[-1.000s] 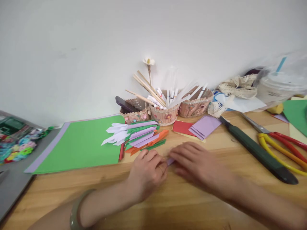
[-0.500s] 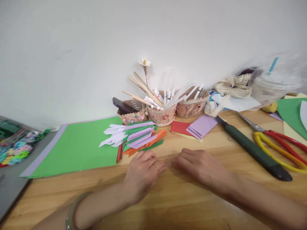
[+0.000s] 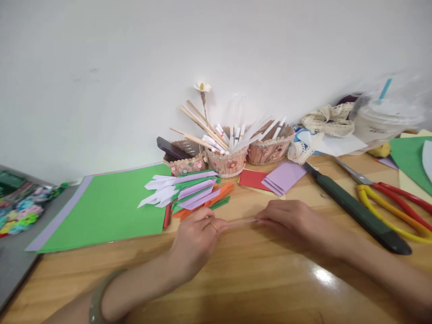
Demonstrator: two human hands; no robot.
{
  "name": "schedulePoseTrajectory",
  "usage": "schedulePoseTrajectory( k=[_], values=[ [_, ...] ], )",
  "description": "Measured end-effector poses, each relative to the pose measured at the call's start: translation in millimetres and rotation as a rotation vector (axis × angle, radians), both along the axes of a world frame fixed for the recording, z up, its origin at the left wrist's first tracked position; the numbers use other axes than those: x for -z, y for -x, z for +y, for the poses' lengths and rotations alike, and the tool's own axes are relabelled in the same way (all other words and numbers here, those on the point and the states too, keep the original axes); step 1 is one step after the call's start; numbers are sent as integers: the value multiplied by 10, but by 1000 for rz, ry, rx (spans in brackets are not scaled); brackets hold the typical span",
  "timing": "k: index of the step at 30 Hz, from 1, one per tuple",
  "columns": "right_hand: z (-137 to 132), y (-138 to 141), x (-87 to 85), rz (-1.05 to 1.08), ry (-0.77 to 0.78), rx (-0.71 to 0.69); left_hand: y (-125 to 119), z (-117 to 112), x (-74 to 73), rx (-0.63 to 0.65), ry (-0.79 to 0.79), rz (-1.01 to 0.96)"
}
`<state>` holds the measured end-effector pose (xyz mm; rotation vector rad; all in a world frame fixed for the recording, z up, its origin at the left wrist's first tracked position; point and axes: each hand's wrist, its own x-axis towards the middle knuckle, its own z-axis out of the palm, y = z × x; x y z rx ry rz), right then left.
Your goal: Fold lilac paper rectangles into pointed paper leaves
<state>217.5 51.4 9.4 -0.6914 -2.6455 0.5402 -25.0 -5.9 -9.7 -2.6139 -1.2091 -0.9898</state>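
A thin pale purple piece (image 3: 241,222), seen edge-on and looking like folded paper, stretches between my two hands above the wooden table. My left hand (image 3: 199,234), with a ring on one finger, pinches its left end. At the other end my right hand (image 3: 286,220) has its fingers closed on it. How the paper is folded cannot be made out. Just behind my left hand lies a pile of folded paper pieces (image 3: 189,191) in white, purple, green and orange. Purple paper rectangles (image 3: 285,177) and red paper (image 3: 254,180) lie beyond my right hand.
Three decorated baskets (image 3: 227,164) with sticks and pens stand against the wall. Green paper sheets (image 3: 111,207) lie on the left. To the right are a dark green utility knife (image 3: 354,209), scissors (image 3: 378,202), lace ribbon (image 3: 329,119) and a bagged drink cup (image 3: 381,119).
My hands have moved apart, the left slightly leftward and the right rightward and up. More of the pale purple piece now shows between them.
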Motion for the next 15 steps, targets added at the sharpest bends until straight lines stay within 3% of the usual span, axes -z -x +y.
schedulePoseTrajectory(
  k=[10,15],
  values=[
    [83,-50,21,143,-161,108,186,116,-253,7,-99,24],
    [178,-137,29,164,-249,320,414,210,-465,-328,-182,257]
  ],
)
